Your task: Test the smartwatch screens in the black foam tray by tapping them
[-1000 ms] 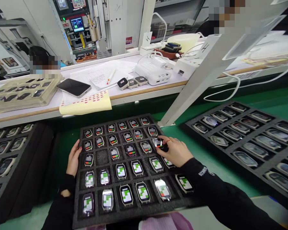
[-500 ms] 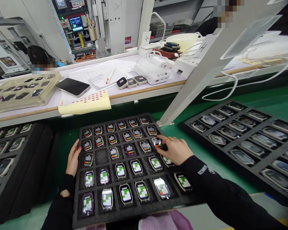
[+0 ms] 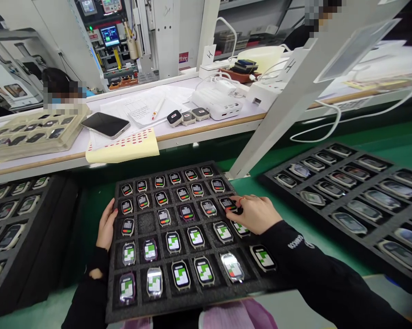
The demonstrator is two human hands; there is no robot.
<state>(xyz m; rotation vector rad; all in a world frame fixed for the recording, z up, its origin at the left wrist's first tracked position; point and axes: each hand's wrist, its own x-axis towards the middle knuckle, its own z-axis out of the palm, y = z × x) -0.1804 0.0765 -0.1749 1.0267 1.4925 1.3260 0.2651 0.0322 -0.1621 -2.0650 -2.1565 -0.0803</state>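
A dark foam tray lies in front of me, with smartwatches in rows of slots and one bare slot on the left side. Its far rows show grey keypad-like screens with red and green at the bottom; the nearer watches show green and white blocks, such as this smartwatch. My left hand grips the tray's left edge, fingers closed against the side. At the tray's right side, my right hand pinches a smartwatch at its slot between thumb and fingers. My hand covers part of the watch below it.
Another watch-filled foam tray lies at the right, and stacked black trays stand at the left. A slanted white post rises behind my tray. The shelf carries a phone, a cream tray and a white charging box.
The watch in my right hand has gone from tilted and glaring to flatter in its slot, its keypad screen now readable. My left hand keeps its hold on the tray.
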